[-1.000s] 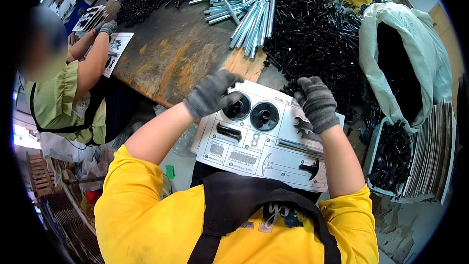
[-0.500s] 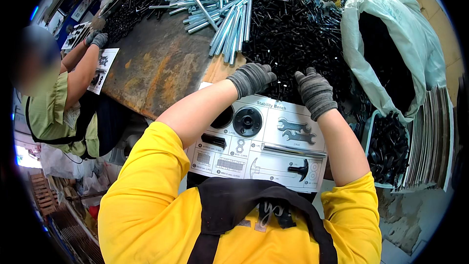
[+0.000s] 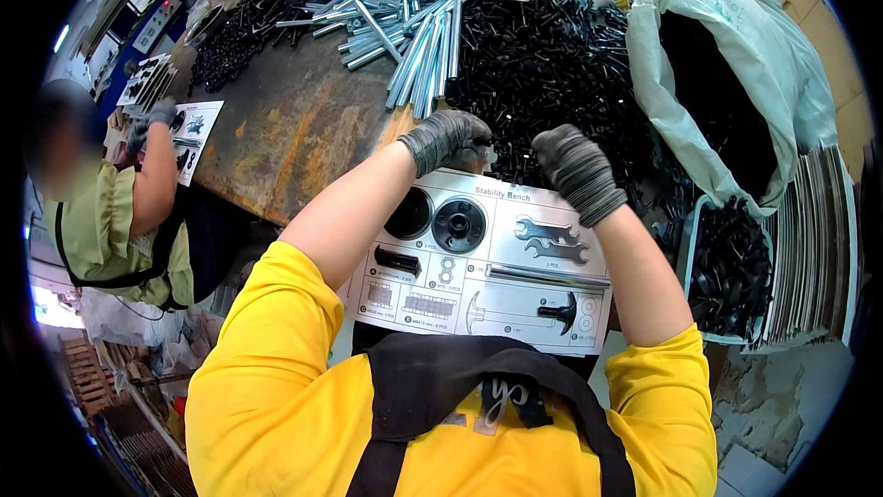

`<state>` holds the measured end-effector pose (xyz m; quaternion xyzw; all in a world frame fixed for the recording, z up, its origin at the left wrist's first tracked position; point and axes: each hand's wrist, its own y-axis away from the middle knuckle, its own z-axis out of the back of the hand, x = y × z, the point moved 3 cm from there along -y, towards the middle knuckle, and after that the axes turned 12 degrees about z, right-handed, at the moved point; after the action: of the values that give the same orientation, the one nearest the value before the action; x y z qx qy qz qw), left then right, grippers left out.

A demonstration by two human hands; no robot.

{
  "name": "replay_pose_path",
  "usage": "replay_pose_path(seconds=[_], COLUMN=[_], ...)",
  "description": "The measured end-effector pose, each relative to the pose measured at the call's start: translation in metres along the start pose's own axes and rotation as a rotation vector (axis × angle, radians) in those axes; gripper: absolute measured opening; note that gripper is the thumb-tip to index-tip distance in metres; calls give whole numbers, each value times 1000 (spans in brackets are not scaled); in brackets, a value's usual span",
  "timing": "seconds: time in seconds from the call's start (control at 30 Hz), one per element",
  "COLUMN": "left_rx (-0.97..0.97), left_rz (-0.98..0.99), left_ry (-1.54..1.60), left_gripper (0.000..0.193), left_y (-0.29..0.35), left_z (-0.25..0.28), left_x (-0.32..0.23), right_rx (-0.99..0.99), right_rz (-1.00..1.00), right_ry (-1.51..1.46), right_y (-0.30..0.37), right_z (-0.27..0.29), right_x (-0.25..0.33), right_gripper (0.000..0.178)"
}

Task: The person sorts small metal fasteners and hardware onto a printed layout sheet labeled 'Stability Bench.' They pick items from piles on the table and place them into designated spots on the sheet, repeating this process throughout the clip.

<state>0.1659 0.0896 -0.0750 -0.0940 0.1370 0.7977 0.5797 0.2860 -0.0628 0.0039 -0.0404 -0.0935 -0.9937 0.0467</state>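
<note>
My left hand (image 3: 448, 141), in a grey knit glove, is at the near left edge of a heap of small black bolts (image 3: 543, 65). Its fingers are curled in; what they hold, if anything, is hidden. Above the heap's near edge, my right hand (image 3: 578, 173), gloved the same way, has its fingers bent together, and their contents do not show. Below both hands lies a white printed card (image 3: 441, 313). On it sit a black disc (image 3: 460, 225), wrenches (image 3: 552, 241), a silver rod (image 3: 552, 277), a black T-shaped knob (image 3: 557, 313) and a black tube-like piece (image 3: 396, 262).
Silver tubes (image 3: 405, 28) are piled beyond my left hand on the worn table (image 3: 294, 120). A white sack (image 3: 782, 65), a bin of black parts (image 3: 690, 267) and stacked cards (image 3: 809, 249) stand at right. A co-worker (image 3: 129, 212) works at left, beside another card (image 3: 198, 134).
My left hand has drawn slightly left and curled its fingers. My right hand has shifted left, its fingers now bent inward. The co-worker's hands have moved nearer their body.
</note>
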Motion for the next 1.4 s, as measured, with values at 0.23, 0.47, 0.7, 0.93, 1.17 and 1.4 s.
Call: replay_pose_path(seconds=[0.23,0.47,0.7,0.93,1.17,1.4], left_rx=[-3,49,-1,27,-170,362], left_rz=[401,368,337,386,481,573], left_ry=[73,-113,-89,19,614,853], left_gripper=[31,29,29,26,19,20], left_y=[6,4,15,18,139,243], left_z=[11,13,14,34,67,34], left_x=[-42,-51,-58,-39,-41,-49], right_rx=[-51,-6,-116,-516,-224,-55], right_rz=[31,100,-155,-318,-89,-51], right_ry=[97,71,-246,-1015,-184,175], right_y=[12,-9,-46,-8,-7,-31], right_z=[-32,-21,-30,-29,-21,-37], right_x=[26,17,-13,-21,5,21], right_gripper=[23,17,17,18,25,21])
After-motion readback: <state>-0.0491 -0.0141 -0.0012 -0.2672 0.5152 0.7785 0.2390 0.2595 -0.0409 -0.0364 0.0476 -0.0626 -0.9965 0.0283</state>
